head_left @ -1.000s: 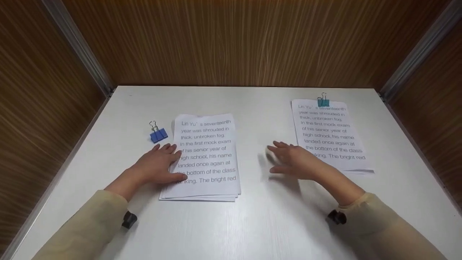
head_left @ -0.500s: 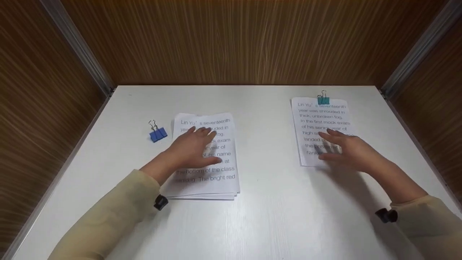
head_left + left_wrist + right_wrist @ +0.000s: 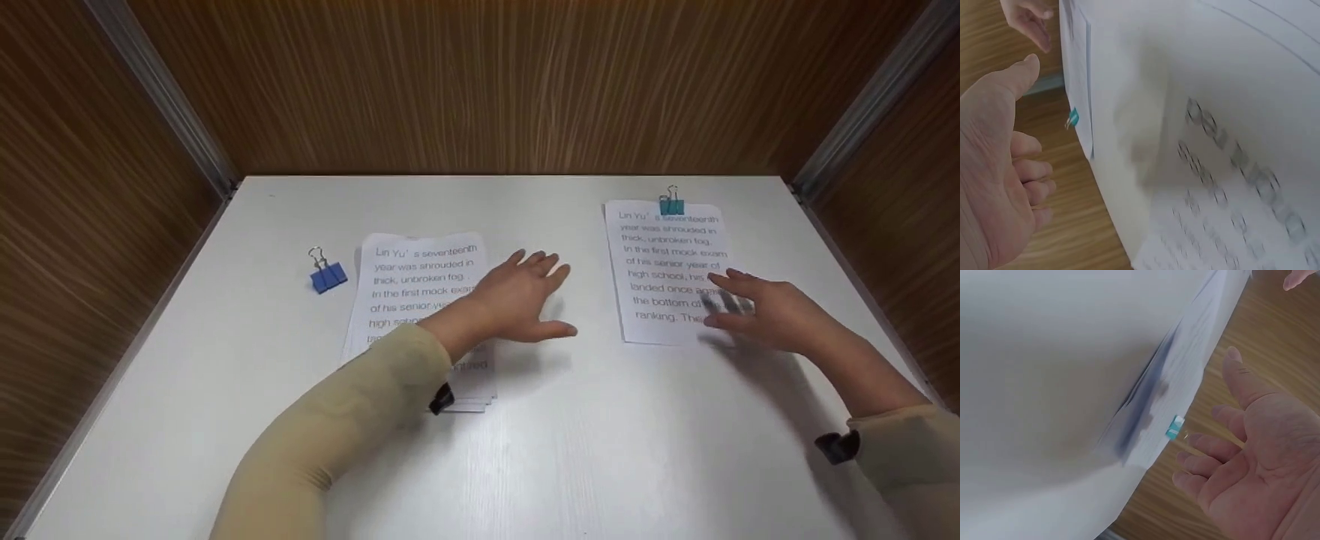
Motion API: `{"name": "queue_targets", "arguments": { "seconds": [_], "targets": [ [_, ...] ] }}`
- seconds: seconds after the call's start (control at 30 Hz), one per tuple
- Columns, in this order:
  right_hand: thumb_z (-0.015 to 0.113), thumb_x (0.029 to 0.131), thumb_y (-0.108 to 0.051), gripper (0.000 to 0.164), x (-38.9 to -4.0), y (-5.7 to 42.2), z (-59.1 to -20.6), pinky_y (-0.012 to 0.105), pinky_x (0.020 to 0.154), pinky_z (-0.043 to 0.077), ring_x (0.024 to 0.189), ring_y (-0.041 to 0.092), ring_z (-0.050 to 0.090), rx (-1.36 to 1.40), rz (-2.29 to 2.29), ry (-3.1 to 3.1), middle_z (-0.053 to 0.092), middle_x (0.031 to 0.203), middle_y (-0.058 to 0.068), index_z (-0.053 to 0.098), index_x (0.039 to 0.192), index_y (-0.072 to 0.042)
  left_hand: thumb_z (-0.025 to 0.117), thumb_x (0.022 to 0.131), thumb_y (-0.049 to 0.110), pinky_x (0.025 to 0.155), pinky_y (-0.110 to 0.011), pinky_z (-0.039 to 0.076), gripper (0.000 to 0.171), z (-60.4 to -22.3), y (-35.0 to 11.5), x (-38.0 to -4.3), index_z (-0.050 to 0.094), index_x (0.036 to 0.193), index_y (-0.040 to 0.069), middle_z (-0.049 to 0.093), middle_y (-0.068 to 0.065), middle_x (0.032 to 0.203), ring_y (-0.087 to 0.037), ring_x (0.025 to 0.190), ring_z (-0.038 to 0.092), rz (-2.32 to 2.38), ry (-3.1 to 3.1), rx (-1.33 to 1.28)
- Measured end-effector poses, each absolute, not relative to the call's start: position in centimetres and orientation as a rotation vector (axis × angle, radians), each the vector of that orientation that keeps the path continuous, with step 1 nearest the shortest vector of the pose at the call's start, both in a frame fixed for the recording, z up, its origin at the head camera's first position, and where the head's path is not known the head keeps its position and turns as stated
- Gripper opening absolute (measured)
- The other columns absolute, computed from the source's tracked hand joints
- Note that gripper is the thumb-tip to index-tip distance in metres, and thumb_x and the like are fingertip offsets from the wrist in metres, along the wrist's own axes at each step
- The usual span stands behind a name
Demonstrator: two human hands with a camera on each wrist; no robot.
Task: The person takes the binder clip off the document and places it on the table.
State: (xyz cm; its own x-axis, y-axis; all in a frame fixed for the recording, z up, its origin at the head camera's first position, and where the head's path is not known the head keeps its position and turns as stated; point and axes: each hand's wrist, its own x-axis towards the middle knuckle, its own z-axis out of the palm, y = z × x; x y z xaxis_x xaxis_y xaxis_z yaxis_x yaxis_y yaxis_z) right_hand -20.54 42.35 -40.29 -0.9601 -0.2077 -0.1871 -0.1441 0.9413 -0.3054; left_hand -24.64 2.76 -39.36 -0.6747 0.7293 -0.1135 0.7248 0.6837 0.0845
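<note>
Two stacks of printed paper lie on the white table. The left stack [image 3: 420,281] has loose, uneven lower edges; my left forearm crosses over it and hides part of its text. My left hand [image 3: 517,300] hovers past that stack's right edge, fingers spread, holding nothing. A teal binder clip [image 3: 672,206] grips the top edge of the right stack [image 3: 660,259]. Over the lower right of this stack is my right hand [image 3: 772,311], empty, its thumb and fingers apart. A blue binder clip [image 3: 328,277] lies left of the left stack, its wire handles pointing away from me.
Wood-grain panels [image 3: 510,90] enclose the white table [image 3: 555,450] at the back and both sides. Metal strips [image 3: 161,97] run along the panel corners.
My left hand has moved right, from the left stack's left edge across to beyond its right edge. My right hand has moved right, over the clipped stack. Papers and clips stay put.
</note>
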Motion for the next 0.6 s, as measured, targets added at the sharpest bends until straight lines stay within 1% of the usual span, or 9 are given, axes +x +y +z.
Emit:
{"name": "queue_targets", "arguments": {
  "seconds": [0.23, 0.4, 0.6],
  "targets": [
    [0.075, 0.096, -0.053, 0.091, -20.8, 44.0, -40.8, 0.077, 0.112, 0.030, 0.146, 0.066, 0.025, -0.176, -0.444, 2.841, 0.026, 0.165, 0.036, 0.040, 0.161, 0.000, 0.038, 0.099, 0.081, 0.132, -0.042, 0.009, 0.098, -40.9, 8.0, -24.5, 0.023, 0.171, 0.016, 0.020, -0.009, 0.176, -0.026, 0.163, 0.015, 0.004, 2.737, 1.191],
    [0.076, 0.095, -0.053, 0.092, -21.2, 44.4, -41.2, 0.078, 0.111, 0.030, 0.146, 0.067, 0.023, -0.147, -0.435, 2.813, 0.024, 0.165, 0.036, 0.039, 0.162, -0.002, 0.036, 0.098, 0.083, 0.132, -0.040, 0.008, 0.099, -42.0, 10.9, -24.4, 0.021, 0.172, 0.019, 0.017, -0.005, 0.177, -0.024, 0.163, 0.013, 0.002, 2.714, 1.185],
    [0.077, 0.092, -0.060, 0.100, -21.5, 44.3, -42.2, 0.079, 0.111, 0.032, 0.146, 0.067, 0.025, -0.149, -0.405, 2.790, 0.023, 0.166, 0.037, 0.037, 0.163, -0.001, 0.036, 0.098, 0.083, 0.131, -0.039, 0.008, 0.096, -43.0, 12.9, -24.2, 0.021, 0.172, 0.023, 0.016, -0.001, 0.178, -0.022, 0.163, 0.011, -0.026, 2.674, 1.191]
  ]
}}
